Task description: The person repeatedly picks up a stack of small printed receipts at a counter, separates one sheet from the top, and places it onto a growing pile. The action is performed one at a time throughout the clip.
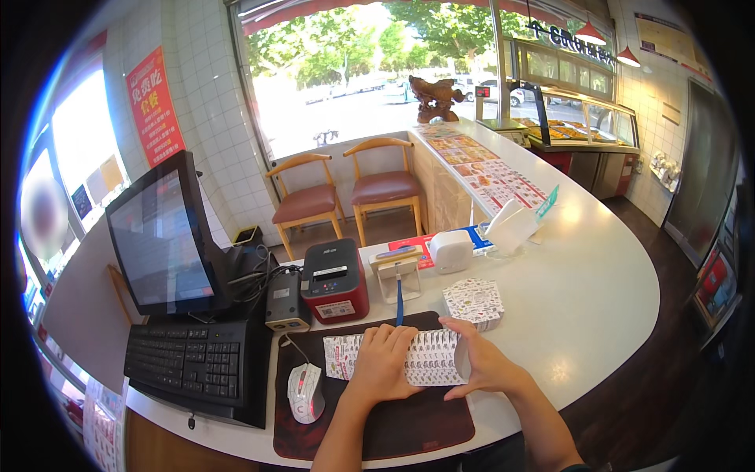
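Observation:
A long row of nested white paper food boxes (433, 357), printed with small dark and red patterns, lies on its side over the dark mouse pad (413, 425). My left hand (383, 360) grips the row near its middle, fingers over the top. At the row's right end, my right hand (481, 360) is spread around the open rim, thumb and fingers apart; whether it presses on the rim I cannot tell. Just behind my right hand, a shorter stack of similar printed paper boxes (473, 301) stands on the white counter (566, 283).
Left of my hands are a white mouse (305, 392), a black keyboard (183, 360) and a monitor (162, 236). Behind the pad stand a red and black receipt printer (335, 283), a phone stand (398, 277), a white rounded device (452, 252) and a white tilted stand (510, 227).

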`<state>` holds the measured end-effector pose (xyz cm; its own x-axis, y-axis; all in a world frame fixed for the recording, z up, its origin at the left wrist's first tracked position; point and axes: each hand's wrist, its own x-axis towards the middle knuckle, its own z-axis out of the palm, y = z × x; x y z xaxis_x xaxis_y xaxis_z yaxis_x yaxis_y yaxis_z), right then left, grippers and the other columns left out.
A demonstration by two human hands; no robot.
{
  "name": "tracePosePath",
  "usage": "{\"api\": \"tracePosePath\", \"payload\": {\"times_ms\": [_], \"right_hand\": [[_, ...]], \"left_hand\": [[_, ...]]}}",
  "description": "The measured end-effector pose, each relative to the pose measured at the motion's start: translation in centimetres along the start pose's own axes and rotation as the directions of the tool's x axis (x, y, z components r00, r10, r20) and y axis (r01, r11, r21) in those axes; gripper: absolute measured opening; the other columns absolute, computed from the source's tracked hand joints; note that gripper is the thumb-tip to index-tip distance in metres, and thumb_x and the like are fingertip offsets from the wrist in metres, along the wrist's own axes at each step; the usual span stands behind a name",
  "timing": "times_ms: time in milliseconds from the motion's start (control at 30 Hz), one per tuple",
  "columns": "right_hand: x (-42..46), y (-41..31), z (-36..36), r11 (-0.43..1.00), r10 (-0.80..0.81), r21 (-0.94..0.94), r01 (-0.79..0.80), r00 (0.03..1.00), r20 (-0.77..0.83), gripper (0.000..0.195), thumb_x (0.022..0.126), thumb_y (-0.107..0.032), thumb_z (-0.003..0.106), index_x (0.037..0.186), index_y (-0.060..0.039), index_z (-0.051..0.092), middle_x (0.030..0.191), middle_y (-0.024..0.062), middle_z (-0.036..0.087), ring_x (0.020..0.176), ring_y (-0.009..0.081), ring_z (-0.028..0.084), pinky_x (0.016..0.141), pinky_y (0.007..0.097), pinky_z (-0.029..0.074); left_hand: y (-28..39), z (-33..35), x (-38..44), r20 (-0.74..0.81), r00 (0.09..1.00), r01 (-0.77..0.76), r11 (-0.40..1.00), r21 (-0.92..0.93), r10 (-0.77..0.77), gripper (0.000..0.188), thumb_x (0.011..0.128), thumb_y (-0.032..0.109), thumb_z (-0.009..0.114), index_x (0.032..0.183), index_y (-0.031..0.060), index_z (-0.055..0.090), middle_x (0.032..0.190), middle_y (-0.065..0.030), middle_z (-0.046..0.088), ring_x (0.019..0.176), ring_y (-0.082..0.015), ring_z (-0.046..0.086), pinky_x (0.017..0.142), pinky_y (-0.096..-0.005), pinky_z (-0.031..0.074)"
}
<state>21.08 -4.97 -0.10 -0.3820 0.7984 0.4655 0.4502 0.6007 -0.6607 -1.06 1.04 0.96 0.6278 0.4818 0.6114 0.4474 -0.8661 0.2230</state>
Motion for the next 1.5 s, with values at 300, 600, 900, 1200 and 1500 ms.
{"api": "tracePosePath", "payload": {"times_ms": [300,600,900,1200,1500], "right_hand": [[0.1,0.5,0.4,0.999,0.039,0.0,-0.039,0.999,0.001,0.111,0.055,-0.031,0.091,0.141,-0.0034,0.026,0.147,0.0178,0.033,0.135,0.0361,0.034,0.111,0.0405,0.03],[-1.0,3.8,-0.5,0.744,0.205,-0.544,-0.388,0.907,-0.368,0.061,0.074,-0.021,0.077,0.128,-0.0088,0.052,0.131,0.0117,0.056,0.129,0.0282,0.046,0.11,0.0471,0.029],[-1.0,3.8,-0.5,0.711,-0.053,-0.622,-0.329,0.856,-0.514,0.021,0.08,-0.006,0.067,0.101,-0.0054,0.067,0.103,0.0107,0.07,0.106,0.0233,0.064,0.105,0.0476,0.037],[-0.7,-0.3,2.4,0.82,0.07,0.572,-0.013,0.995,-0.078,0.042,0.085,-0.025,0.07,0.118,-0.002,0.056,0.138,0.0182,0.048,0.125,0.0255,0.05,0.107,0.0402,0.035],[-0.6,0.0,2.0,0.375,0.23,0.861,-0.344,0.934,0.273,0.098,0.071,-0.044,0.081,0.14,-0.0058,0.024,0.142,0.0163,0.038,0.134,0.0285,0.039,0.111,0.041,0.03]], "left_hand": [[-0.2,0.1,0.1,0.031,1.0,-0.004,0.999,0.045,0.003,0.078,0.047,0.036,0.084,0.112,0.005,0.054,0.102,-0.0091,0.059,0.097,-0.0292,0.054,0.086,-0.0401,0.037],[-1.7,0.8,-1.1,0.267,0.952,0.11,0.983,0.148,-0.147,0.088,0.054,0.046,0.086,0.123,0.005,0.051,0.121,-0.0097,0.057,0.118,-0.0275,0.05,0.105,-0.0457,0.031],[-1.6,0.9,-1.1,0.192,0.962,0.164,0.975,0.152,-0.192,0.102,0.056,0.054,0.083,0.135,0.0035,0.043,0.137,-0.0136,0.046,0.129,-0.0306,0.04,0.11,-0.0483,0.025],[1.0,2.8,-0.4,-0.168,0.97,0.096,0.913,-0.396,-0.175,0.109,0.053,0.029,0.09,0.138,-0.0002,0.03,0.142,-0.0265,0.034,0.128,-0.0442,0.036,0.107,-0.0496,0.029],[2.0,1.3,0.6,0.097,0.994,0.081,0.94,-0.332,-0.052,0.076,0.053,0.019,0.089,0.11,0.0076,0.039,0.142,-0.0204,0.04,0.117,-0.0387,0.046,0.1,-0.0458,0.036]]}}
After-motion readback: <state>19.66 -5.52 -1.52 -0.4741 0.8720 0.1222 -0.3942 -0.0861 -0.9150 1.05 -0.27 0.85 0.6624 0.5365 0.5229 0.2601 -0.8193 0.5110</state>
